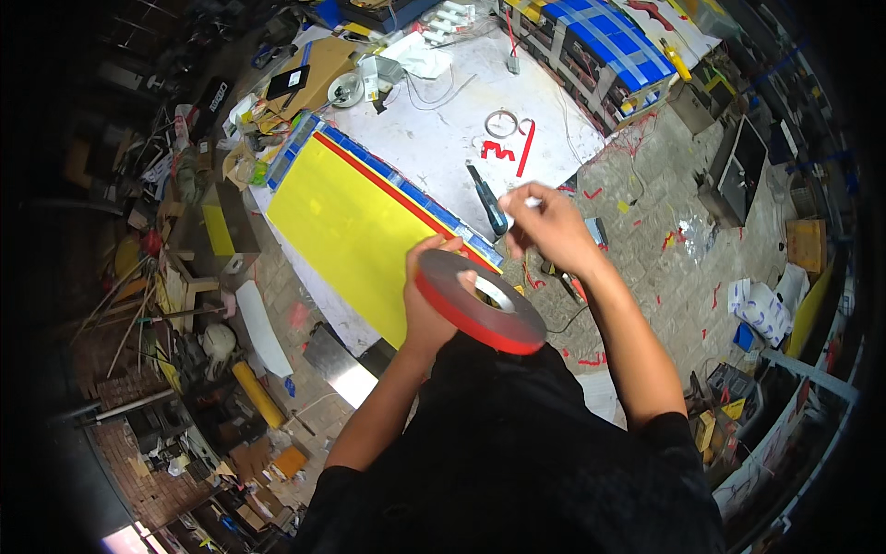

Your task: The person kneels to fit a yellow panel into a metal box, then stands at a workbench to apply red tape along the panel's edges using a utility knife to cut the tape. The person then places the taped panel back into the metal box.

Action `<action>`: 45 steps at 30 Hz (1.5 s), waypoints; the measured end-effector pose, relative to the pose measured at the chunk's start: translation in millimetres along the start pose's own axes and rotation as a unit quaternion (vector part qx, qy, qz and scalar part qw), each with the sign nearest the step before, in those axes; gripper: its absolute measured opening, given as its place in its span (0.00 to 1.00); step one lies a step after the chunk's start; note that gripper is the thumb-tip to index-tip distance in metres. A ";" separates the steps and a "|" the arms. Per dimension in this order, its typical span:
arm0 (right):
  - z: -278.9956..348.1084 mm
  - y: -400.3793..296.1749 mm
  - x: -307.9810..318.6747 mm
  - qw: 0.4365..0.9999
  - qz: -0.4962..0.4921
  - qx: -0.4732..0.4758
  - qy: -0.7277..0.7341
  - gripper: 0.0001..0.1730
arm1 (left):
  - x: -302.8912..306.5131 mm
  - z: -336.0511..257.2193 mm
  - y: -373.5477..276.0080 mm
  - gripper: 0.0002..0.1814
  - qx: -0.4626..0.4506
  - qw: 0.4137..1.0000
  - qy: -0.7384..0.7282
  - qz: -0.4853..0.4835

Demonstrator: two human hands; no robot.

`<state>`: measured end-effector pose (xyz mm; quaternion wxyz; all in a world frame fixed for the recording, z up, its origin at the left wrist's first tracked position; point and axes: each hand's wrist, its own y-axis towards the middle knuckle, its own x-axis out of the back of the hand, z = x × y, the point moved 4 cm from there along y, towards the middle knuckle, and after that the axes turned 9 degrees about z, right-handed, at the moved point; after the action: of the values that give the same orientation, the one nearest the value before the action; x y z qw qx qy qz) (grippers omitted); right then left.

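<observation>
My left hand [430, 313] is shut on a large roll of red-backed tape [516, 325], with its thumb through the white core. The roll tilts above the near end of a yellow sheet [346, 215] laid on a blue-sided block. A red tape strip [387, 180] runs along the sheet's far edge, beside the block's blue taped side [408, 187]. My right hand [554, 225] hovers off the table's edge with fingers curled. Whether something small is between them is unclear. Close to its fingertips lies a utility knife [488, 201] with its blade out.
Near a small tape ring [501, 124], red scraps [498, 151] lie on the white tabletop [477, 104]. A blue-topped battery-like pack [609, 41] stands at the back right. A cardboard piece [325, 66] sits back left. Red scraps and a dark metal box [737, 173] are on the floor.
</observation>
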<state>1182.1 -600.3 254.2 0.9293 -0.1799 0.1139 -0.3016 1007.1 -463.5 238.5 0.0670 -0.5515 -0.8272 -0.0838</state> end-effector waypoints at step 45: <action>-51.2 -25.5 50.3 0.845 0.099 0.199 -0.487 0.22 | 29.2 72.1 48.5 0.34 0.211 0.956 -0.201 0.015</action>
<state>1192.2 -663.4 212.7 0.9059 -0.1031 -0.3988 -0.0981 1039.4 -403.6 177.1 0.0153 -0.5426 -0.8141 0.2065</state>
